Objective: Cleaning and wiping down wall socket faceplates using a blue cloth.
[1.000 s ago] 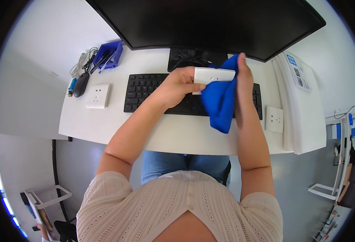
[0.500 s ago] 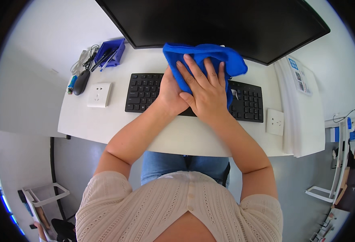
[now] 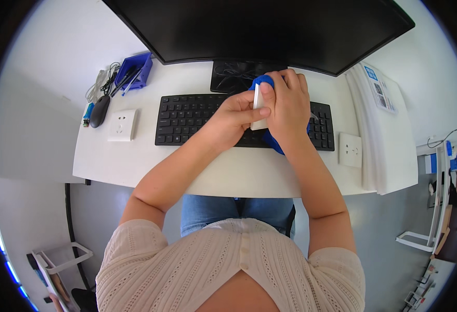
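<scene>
Fingers: left hand [image 3: 233, 117] pinches small white block [image 3: 258, 106] upright, frame centre above keyboard [image 3: 197, 119]; right hand [image 3: 286, 104] clamps blue cloth [image 3: 270, 136] against it. Wiping looks mid-way; block not set down.

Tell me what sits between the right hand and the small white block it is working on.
The blue cloth does: it wraps under the right hand and against the white block, showing above the fingers and below the wrist. The left hand grips the block's near edge directly, with nothing between, above the black keyboard.
</scene>
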Motion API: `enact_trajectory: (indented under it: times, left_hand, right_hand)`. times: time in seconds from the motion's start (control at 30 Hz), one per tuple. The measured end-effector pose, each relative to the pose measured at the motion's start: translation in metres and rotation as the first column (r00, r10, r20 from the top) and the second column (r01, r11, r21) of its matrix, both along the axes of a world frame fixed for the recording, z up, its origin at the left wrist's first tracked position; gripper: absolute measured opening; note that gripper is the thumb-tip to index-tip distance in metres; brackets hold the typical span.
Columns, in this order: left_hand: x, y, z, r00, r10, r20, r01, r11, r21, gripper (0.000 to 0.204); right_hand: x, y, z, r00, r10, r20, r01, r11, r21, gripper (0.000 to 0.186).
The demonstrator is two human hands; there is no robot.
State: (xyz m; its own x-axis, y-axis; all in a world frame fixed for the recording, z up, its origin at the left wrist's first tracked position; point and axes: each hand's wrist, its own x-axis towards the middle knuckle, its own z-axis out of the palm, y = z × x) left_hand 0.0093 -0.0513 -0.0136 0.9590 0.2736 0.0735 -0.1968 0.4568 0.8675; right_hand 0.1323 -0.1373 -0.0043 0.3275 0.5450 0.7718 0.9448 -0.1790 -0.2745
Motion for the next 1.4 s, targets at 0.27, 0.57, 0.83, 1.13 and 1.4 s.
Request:
enact_trajectory:
  times: [0.27, 0.57, 0.83, 1.13, 1.4]
  left_hand:
    - [0.004, 0.012, 0.005, 0.992, 0.012, -0.126, 0.006, 0.99, 0.142, 0.034]
    - [-0.003, 0.04, 0.011, 0.964, 0.261, 0.048, -0.229, 0.91, -0.347, 0.038]
    - [-0.002, 0.029, 0.0, 0.939, 0.341, 0.038, -0.26, 0.779, -0.571, 0.064]
    - [-0.005, -0.002, 0.0, 0.991, 0.136, 0.01, -0.13, 0.965, -0.227, 0.042]
    - [-0.001, -0.002, 0.009, 0.985, 0.161, -0.06, -0.163, 0.986, -0.026, 0.046]
  right_hand:
    - [0.05, 0.0, -0.002, 0.646, -0.11, -0.755, -0.137, 0.957, -0.257, 0.065]
    - [0.018, -0.003, -0.002, 0.261, 0.696, -0.669, -0.089, 0.707, 0.701, 0.064]
    - [-0.041, 0.006, -0.012, 0.925, 0.381, -0.002, -0.368, 0.891, -0.265, 0.057]
    - [-0.008, 0.005, -0.008, 0.993, -0.056, 0.099, 0.063, 0.996, -0.061, 0.047]
    - [0.013, -0.002, -0.007, 0.972, 0.047, -0.229, -0.051, 0.999, -0.009, 0.034]
